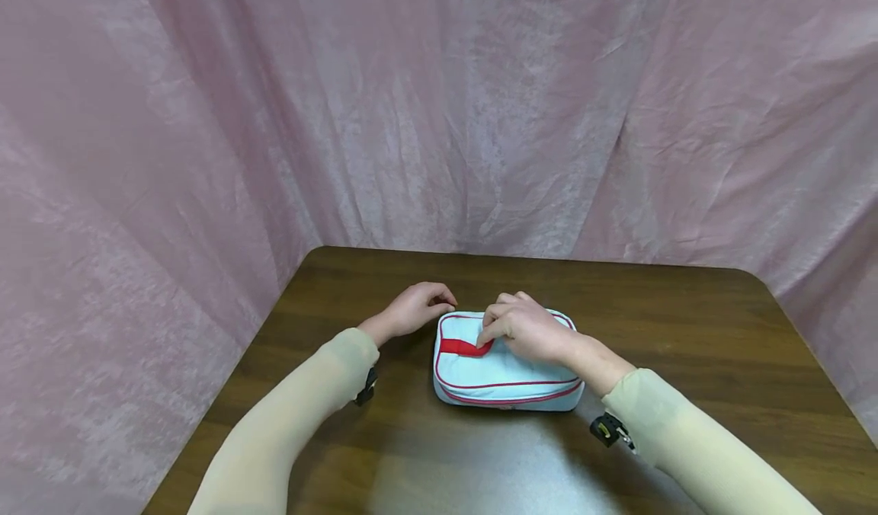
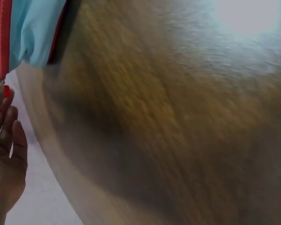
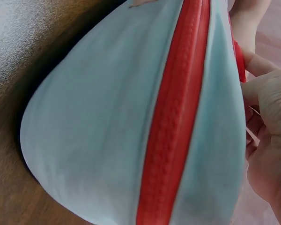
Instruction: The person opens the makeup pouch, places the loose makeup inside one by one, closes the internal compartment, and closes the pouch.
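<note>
A pale blue zip pouch (image 1: 521,374) with red piping lies on the table, a red strap (image 1: 461,347) across its top. My right hand (image 1: 524,328) pinches that strap from above between thumb and fingers. At the pouch's far left corner is my left hand (image 1: 420,307). In the left wrist view its thumb and forefinger pinch a small red zipper pull (image 2: 7,91) at the end of the red zipper (image 2: 2,37), other fingers loosely bent. The right wrist view shows the zipper (image 3: 173,112) closed along the pouch's side.
The dark wooden table (image 1: 686,332) has rounded far corners and reflects light near its front. Pink velvet curtain (image 1: 439,111) hangs behind and to both sides of it. Each long pale sleeve carries a small black device at the wrist.
</note>
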Action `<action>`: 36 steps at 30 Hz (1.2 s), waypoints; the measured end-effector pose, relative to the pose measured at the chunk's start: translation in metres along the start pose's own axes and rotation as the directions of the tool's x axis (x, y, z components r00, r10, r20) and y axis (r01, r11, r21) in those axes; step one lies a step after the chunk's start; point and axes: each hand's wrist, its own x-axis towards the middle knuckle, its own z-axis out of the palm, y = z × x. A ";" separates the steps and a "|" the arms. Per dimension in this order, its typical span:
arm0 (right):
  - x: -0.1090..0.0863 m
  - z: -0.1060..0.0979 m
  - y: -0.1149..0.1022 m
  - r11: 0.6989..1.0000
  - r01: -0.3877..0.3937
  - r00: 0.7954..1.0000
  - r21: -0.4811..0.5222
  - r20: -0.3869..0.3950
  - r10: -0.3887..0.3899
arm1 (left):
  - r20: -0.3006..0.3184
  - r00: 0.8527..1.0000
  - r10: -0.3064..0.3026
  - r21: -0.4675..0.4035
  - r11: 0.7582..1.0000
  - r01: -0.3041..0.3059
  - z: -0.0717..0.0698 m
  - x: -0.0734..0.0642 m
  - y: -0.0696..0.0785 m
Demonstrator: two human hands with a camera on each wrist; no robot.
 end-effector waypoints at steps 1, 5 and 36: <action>-0.001 0.000 0.000 1.000 -0.007 1.000 0.000 -0.001 0.007 | -0.002 1.000 -0.001 -0.006 1.000 0.001 0.001 0.001 0.000; -0.004 0.002 -0.003 0.999 -0.042 0.999 0.006 0.006 0.042 | -0.012 0.999 -0.041 -0.043 0.998 0.041 0.005 -0.001 -0.001; -0.009 -0.029 0.005 0.957 -0.268 0.963 0.110 0.046 0.264 | 0.033 0.958 -0.286 -0.283 0.916 0.283 0.007 -0.007 -0.003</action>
